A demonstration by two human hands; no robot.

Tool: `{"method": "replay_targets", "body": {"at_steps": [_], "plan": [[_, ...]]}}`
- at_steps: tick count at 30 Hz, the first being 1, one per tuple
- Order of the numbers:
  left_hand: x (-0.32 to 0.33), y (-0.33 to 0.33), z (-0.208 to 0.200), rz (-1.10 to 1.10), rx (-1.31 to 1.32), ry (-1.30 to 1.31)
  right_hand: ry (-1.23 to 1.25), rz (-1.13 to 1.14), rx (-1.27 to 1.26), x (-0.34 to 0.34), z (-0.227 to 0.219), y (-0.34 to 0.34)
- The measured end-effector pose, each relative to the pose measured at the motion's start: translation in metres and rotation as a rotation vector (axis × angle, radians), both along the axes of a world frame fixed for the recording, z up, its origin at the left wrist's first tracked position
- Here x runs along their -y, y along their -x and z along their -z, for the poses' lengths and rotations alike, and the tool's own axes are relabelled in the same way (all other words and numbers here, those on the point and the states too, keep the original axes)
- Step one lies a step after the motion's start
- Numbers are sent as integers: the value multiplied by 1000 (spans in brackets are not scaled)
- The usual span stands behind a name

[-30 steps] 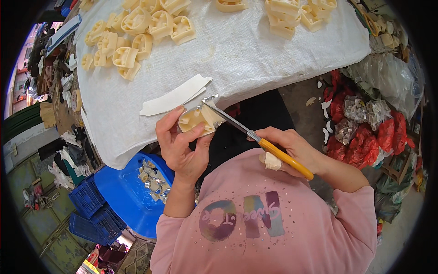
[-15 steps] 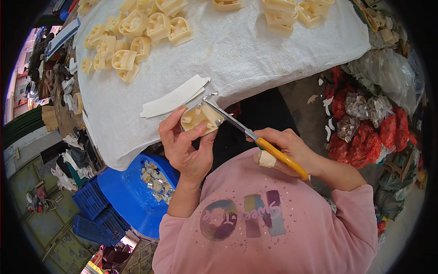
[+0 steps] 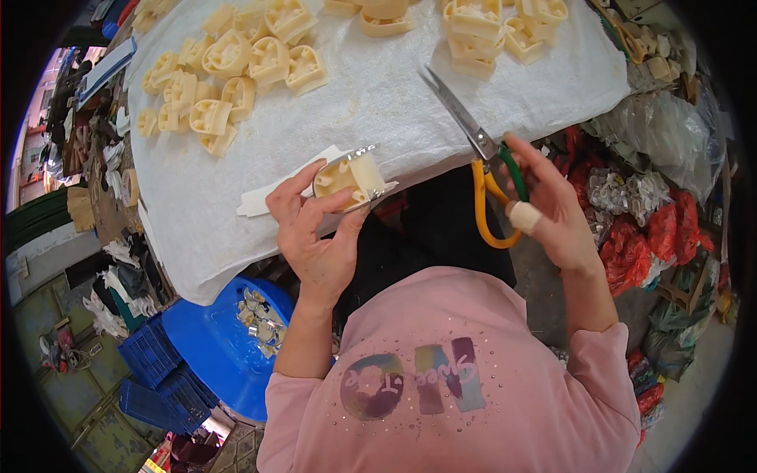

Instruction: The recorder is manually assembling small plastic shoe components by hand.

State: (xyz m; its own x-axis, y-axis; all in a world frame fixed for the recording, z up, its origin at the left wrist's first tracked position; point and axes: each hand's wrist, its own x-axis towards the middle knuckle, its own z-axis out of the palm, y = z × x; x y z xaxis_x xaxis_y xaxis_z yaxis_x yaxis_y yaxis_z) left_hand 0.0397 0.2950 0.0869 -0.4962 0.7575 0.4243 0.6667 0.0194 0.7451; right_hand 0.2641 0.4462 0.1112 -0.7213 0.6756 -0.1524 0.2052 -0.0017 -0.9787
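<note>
My left hand (image 3: 319, 248) pinches a hollow cream-coloured moulded piece (image 3: 337, 180) between thumb and fingers, just over the near edge of the cloth-covered table. Shiny silver strip (image 3: 365, 150) runs along the piece's rim, its ends sticking out to the right. My right hand (image 3: 558, 217) holds scissors (image 3: 465, 120) by their yellow and green handles, apart from the piece. Their blades lie nearly together and point up and left over the table. A beige wrap covers part of my right thumb. Under the piece lie white curved strips (image 3: 254, 202), partly hidden by my left hand.
Many similar cream pieces (image 3: 227, 54) are heaped along the far side of the white cloth (image 3: 378, 87). At lower left stands a blue basin (image 3: 185, 315) with silver and cream scraps, beside blue crates (image 3: 150, 347). Red and clear plastic bags (image 3: 623, 256) lie to the right.
The scissors have come away from the piece, moving right and turning so the blades point farther up. My left hand still holds the piece, turned slightly.
</note>
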Motion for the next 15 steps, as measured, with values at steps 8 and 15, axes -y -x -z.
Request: {"method": "replay_targets", "body": {"at_steps": [8,15], "plan": [[-58,-16,6,57,-91,193,441,223,-685,-18,-12,55],[-61,-17,3,31,-146,270,233,259,-986,-41,-1,71]]}}
